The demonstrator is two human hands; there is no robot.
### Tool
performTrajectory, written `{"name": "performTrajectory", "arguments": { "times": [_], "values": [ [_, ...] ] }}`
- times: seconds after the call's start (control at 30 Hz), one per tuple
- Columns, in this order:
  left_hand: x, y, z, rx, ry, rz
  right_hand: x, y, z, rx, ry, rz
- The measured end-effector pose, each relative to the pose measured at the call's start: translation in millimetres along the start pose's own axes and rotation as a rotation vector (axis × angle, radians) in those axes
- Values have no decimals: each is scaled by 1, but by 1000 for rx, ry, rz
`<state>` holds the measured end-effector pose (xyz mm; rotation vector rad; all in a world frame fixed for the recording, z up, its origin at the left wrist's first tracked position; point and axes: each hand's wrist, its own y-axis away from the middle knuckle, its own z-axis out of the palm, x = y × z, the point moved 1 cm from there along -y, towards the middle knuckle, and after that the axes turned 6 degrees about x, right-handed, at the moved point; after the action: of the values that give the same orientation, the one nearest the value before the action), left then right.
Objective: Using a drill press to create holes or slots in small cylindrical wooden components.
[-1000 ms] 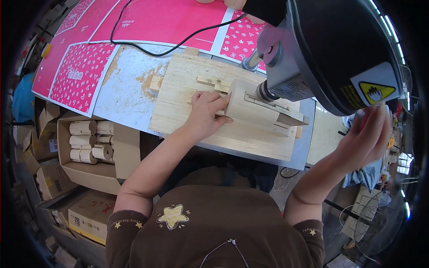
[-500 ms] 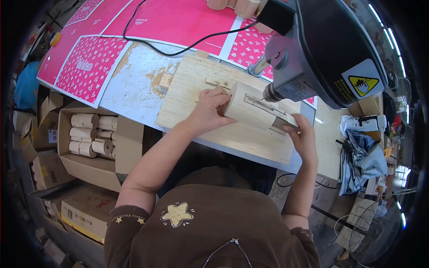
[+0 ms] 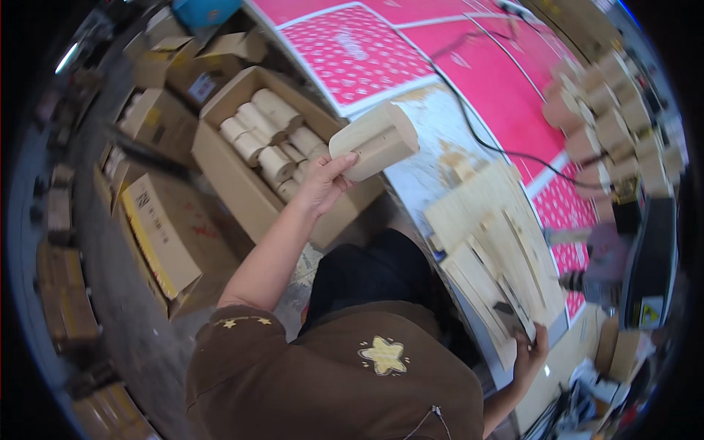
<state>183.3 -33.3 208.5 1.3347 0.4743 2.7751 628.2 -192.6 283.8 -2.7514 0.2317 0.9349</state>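
Observation:
My left hand (image 3: 321, 185) is closed on one end of a pale wooden block (image 3: 375, 144). The block has rounded sides and a groove along its length, and it is raised over the edge of a cardboard box (image 3: 229, 177) with several wooden cylinders (image 3: 274, 163) in it. Over at the right, my right hand (image 3: 531, 355) pinches the near end of a long, narrow slotted metal plate (image 3: 503, 284). That plate lies over a plywood board (image 3: 458, 209) with wooden strips on it, beside the drill press (image 3: 651, 260).
A stack of wooden cylinders (image 3: 612, 110) stands at the far right of the pink-covered table (image 3: 469, 55). A black cable (image 3: 469, 121) crosses the tabletop. More cardboard boxes (image 3: 165, 238) stand on the floor at left.
My view has turned left. My left hand has lifted the wooden block off the board and carried it left to the box. The slotted plate stays behind in my right hand.

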Motion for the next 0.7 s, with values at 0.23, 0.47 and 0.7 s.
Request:
{"name": "performTrajectory", "arguments": {
  "times": [0.23,0.47,0.7],
  "values": [
    [-16,-20,-104,642,542,97,19,-10,10,-33,-134,-2],
    [-66,-108,-173,911,665,-67,11,-18,14,-55,-225,125],
    [-72,-172,-176,1062,482,-248,2,-14,6,-49,33,207]
  ]
}}
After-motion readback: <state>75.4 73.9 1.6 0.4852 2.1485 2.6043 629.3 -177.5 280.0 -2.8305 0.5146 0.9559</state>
